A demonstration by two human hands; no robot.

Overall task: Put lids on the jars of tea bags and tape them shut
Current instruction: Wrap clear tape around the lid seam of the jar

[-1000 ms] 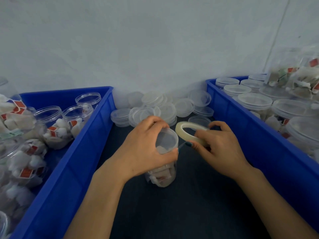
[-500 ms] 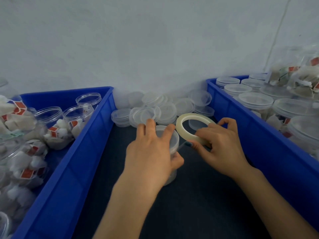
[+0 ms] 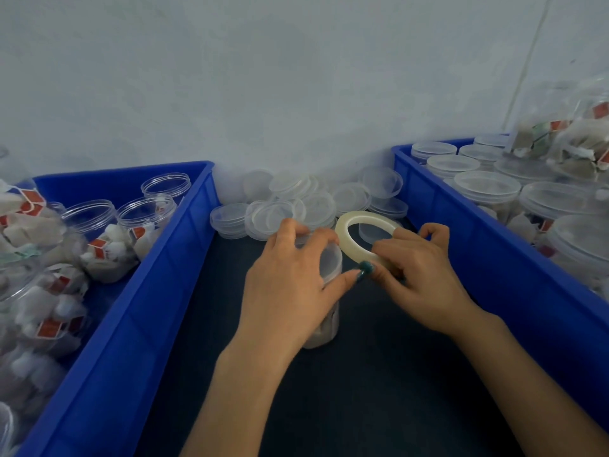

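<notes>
The left hand [image 3: 290, 291] wraps its fingers [image 3: 324, 237] round a lidded jar [image 3: 330, 260] of tea bags, and the right hand [image 3: 425, 278] pinches the tape roll [image 3: 351, 242].

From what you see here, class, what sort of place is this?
Probably a small packing bench: blue crates of tea-bag jars, a heap of spare lids, a tape roll in the right hand.

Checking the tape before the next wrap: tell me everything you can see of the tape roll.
The tape roll is a thin, pale cream, translucent ring with a wide open centre, held off the table and tilted, hole toward the camera. The right hand pinches its near rim, next to the thumb of the left hand and the lidded jar. No free strip shows.
</notes>
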